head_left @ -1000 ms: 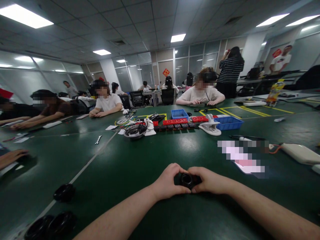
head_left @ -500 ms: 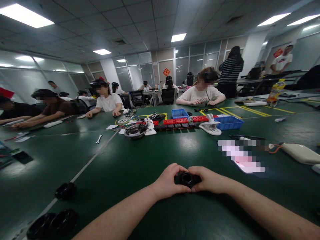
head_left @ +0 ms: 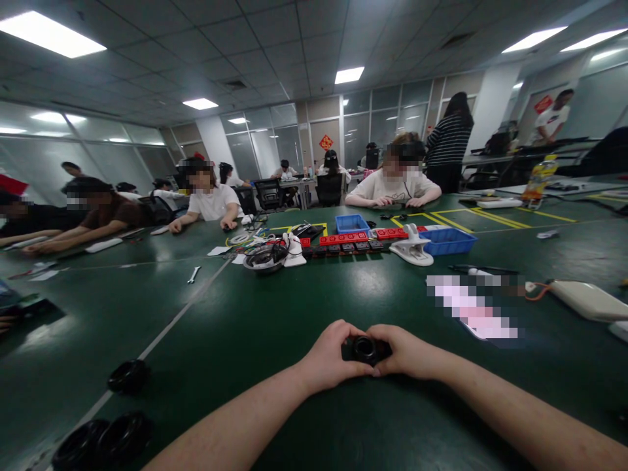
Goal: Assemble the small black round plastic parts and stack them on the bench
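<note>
The left hand (head_left: 330,358) and the right hand (head_left: 405,353) both hold one small black round thing (head_left: 366,362) with a hole in it. They curl around it from its two sides. It is low over the green surface (head_left: 275,307), but I can't tell if it touches. Three black rings (head_left: 128,386) sit far to the left. A little wrench (head_left: 194,275) lies past them, and a blurry pink thing (head_left: 471,307) lies on the right.
</note>
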Demonstrator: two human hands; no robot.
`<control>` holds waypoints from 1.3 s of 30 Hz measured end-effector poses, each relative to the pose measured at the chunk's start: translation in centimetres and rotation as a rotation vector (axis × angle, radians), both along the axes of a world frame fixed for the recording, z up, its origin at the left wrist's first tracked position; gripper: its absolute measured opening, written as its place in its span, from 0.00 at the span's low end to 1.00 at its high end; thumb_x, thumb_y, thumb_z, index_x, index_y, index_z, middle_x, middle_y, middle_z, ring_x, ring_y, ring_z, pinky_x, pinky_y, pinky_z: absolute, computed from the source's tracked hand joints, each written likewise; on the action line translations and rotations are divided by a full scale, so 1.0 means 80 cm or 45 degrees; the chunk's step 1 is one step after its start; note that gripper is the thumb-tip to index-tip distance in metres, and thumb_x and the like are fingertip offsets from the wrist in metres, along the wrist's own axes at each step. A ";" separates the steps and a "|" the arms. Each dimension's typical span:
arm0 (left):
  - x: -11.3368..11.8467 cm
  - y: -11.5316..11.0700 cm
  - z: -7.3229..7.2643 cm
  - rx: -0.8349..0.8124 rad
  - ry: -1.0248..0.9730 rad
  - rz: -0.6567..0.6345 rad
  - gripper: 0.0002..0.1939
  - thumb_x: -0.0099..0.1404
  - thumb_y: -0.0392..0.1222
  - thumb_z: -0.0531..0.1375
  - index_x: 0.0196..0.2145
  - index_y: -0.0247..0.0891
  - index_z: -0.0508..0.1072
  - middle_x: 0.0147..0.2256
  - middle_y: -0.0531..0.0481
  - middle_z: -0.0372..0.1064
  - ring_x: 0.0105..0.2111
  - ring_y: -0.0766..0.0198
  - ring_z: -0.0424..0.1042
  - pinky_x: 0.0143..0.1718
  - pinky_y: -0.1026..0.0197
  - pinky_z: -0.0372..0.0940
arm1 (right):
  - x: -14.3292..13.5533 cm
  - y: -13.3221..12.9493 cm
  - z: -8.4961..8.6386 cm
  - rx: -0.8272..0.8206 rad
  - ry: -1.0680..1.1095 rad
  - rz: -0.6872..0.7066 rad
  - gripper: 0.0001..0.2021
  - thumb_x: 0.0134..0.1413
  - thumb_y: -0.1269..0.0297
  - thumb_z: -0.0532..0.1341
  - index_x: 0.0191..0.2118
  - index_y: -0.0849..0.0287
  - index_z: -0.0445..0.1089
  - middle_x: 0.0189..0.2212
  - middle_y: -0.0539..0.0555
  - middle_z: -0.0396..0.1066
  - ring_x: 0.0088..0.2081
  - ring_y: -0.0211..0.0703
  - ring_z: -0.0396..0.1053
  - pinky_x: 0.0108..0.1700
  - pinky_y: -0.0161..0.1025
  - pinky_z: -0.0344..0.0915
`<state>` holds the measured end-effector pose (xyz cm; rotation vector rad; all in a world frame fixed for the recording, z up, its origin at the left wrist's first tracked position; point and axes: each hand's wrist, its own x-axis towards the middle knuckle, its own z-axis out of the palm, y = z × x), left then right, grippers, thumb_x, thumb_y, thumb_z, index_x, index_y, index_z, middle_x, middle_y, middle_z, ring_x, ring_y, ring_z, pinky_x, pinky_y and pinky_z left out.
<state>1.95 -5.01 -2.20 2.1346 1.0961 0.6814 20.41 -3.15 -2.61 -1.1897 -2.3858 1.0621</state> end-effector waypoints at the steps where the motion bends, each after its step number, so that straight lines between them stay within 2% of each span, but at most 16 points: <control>1: 0.001 0.000 -0.001 -0.006 -0.003 0.033 0.22 0.43 0.50 0.64 0.36 0.39 0.66 0.33 0.52 0.59 0.33 0.64 0.60 0.32 0.64 0.57 | 0.000 0.000 -0.002 0.017 -0.010 -0.029 0.15 0.32 0.63 0.65 0.30 0.61 0.64 0.26 0.47 0.62 0.28 0.37 0.60 0.26 0.30 0.53; 9: 0.012 -0.005 -0.012 0.058 -0.034 0.303 0.19 0.44 0.44 0.64 0.35 0.39 0.65 0.34 0.52 0.59 0.36 0.61 0.60 0.36 0.60 0.56 | -0.011 -0.001 -0.012 0.201 -0.162 -0.264 0.17 0.29 0.58 0.65 0.26 0.59 0.59 0.24 0.48 0.61 0.27 0.37 0.59 0.24 0.30 0.50; 13: 0.015 -0.005 -0.015 0.105 -0.016 0.405 0.18 0.45 0.44 0.63 0.34 0.38 0.64 0.33 0.51 0.59 0.36 0.61 0.60 0.37 0.59 0.56 | -0.024 -0.008 -0.014 0.336 -0.281 -0.407 0.14 0.35 0.58 0.62 0.26 0.59 0.58 0.26 0.49 0.62 0.26 0.37 0.60 0.24 0.31 0.49; 17: 0.014 -0.001 -0.017 0.144 -0.002 0.443 0.17 0.45 0.43 0.63 0.33 0.38 0.64 0.33 0.51 0.59 0.36 0.61 0.60 0.37 0.59 0.56 | -0.034 -0.014 -0.014 0.445 -0.339 -0.437 0.10 0.40 0.60 0.58 0.28 0.59 0.59 0.28 0.52 0.63 0.30 0.41 0.62 0.27 0.33 0.51; 21: 0.008 0.003 -0.016 0.151 -0.022 0.368 0.18 0.45 0.43 0.63 0.34 0.38 0.64 0.33 0.51 0.60 0.36 0.61 0.60 0.37 0.59 0.56 | -0.029 -0.014 -0.011 0.433 -0.275 -0.384 0.14 0.39 0.57 0.59 0.33 0.60 0.61 0.32 0.54 0.64 0.32 0.44 0.63 0.29 0.35 0.55; 24: 0.004 0.005 -0.012 0.120 -0.037 0.257 0.18 0.46 0.43 0.63 0.35 0.38 0.65 0.34 0.51 0.60 0.37 0.62 0.60 0.37 0.60 0.56 | -0.017 -0.012 -0.007 0.362 -0.107 -0.221 0.25 0.35 0.57 0.63 0.43 0.58 0.60 0.38 0.54 0.63 0.37 0.45 0.62 0.35 0.36 0.57; 26: 0.002 0.005 -0.008 0.080 -0.044 0.187 0.18 0.46 0.44 0.63 0.35 0.38 0.65 0.34 0.51 0.60 0.36 0.62 0.60 0.36 0.62 0.57 | -0.008 -0.009 -0.003 0.293 -0.015 -0.099 0.28 0.35 0.60 0.63 0.47 0.56 0.58 0.40 0.53 0.63 0.40 0.44 0.62 0.39 0.37 0.57; 28: 0.001 0.004 -0.005 0.047 -0.042 0.133 0.19 0.46 0.45 0.63 0.36 0.38 0.66 0.35 0.51 0.60 0.35 0.63 0.61 0.35 0.63 0.57 | -0.002 -0.006 -0.001 0.213 0.018 -0.029 0.24 0.37 0.62 0.63 0.44 0.57 0.61 0.38 0.52 0.64 0.38 0.43 0.62 0.38 0.36 0.58; 31: 0.001 0.003 -0.004 0.047 -0.026 0.098 0.21 0.45 0.48 0.63 0.36 0.38 0.65 0.35 0.51 0.59 0.35 0.63 0.61 0.34 0.63 0.57 | 0.001 -0.002 0.000 0.143 0.019 -0.016 0.17 0.37 0.64 0.62 0.39 0.59 0.65 0.34 0.51 0.66 0.35 0.42 0.63 0.34 0.35 0.58; 39: -0.002 0.003 -0.002 0.096 -0.022 0.000 0.21 0.46 0.51 0.62 0.37 0.39 0.65 0.36 0.50 0.60 0.38 0.61 0.60 0.38 0.60 0.57 | -0.002 -0.003 0.002 0.146 -0.027 -0.042 0.16 0.36 0.62 0.63 0.36 0.60 0.65 0.31 0.51 0.65 0.31 0.41 0.62 0.30 0.33 0.56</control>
